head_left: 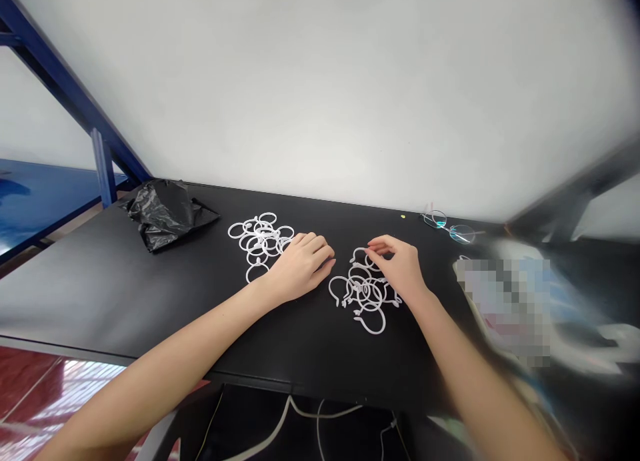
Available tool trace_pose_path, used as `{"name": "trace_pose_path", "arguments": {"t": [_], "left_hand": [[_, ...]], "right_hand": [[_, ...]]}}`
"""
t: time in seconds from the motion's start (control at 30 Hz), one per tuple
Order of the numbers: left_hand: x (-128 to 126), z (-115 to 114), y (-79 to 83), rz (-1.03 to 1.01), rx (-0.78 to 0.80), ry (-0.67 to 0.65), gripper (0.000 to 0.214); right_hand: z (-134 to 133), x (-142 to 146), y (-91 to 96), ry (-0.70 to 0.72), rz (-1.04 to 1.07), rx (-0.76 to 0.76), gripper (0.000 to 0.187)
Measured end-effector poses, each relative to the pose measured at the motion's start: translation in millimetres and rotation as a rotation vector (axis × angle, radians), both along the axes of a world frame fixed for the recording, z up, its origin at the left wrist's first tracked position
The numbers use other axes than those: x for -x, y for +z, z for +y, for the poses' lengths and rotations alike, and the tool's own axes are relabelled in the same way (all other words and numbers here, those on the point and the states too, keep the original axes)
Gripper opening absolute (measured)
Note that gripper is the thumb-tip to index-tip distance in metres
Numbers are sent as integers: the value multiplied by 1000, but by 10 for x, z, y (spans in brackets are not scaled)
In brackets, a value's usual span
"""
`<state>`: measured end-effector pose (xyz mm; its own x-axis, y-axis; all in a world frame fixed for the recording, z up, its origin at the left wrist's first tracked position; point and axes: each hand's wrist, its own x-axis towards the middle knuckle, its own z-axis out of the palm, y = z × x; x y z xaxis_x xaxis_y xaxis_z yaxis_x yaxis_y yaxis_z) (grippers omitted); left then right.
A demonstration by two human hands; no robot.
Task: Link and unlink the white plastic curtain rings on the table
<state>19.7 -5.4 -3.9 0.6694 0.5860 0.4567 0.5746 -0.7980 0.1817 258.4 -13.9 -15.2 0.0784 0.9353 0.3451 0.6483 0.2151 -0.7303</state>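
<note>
Two loose piles of white plastic shower curtain rings lie on the black tabletop. In the left pile (257, 237) the rings look mostly closed; several in the right pile (367, 291) are open, with small clip ends. Partly over the left pile's right side is my left hand (303, 267), its fingers bent and drawn together with the thumb. Whatever may be between those fingers is hidden. My right hand (400, 267), above the far side of the right pile, pinches at an open curtain ring (358, 253) with thumb and fingertips.
A crumpled black plastic bag (163, 214) lies at the back left. Eyeglasses (447, 227) rest near the wall at the back right. A blurred, pixelated object (500, 307) lies right of my right arm. Pale cables (280, 424) hang below the table's front edge (260, 381).
</note>
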Motion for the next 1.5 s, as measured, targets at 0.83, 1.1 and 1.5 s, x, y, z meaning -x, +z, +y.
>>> {"name": "trace_pose_path", "arguments": {"t": [0.83,1.1,1.5], "left_hand": [[-88,-180,57,-242,166,-12,39],[-112,-254,148,-414,710,-132,35],[0,-25,88,-123,118,-3,34]], "right_hand": [[-396,522,176,353,359,-211,11],[-403,617,217,355,547,-71,15],[-242,388,209,61,501,8,22]]}}
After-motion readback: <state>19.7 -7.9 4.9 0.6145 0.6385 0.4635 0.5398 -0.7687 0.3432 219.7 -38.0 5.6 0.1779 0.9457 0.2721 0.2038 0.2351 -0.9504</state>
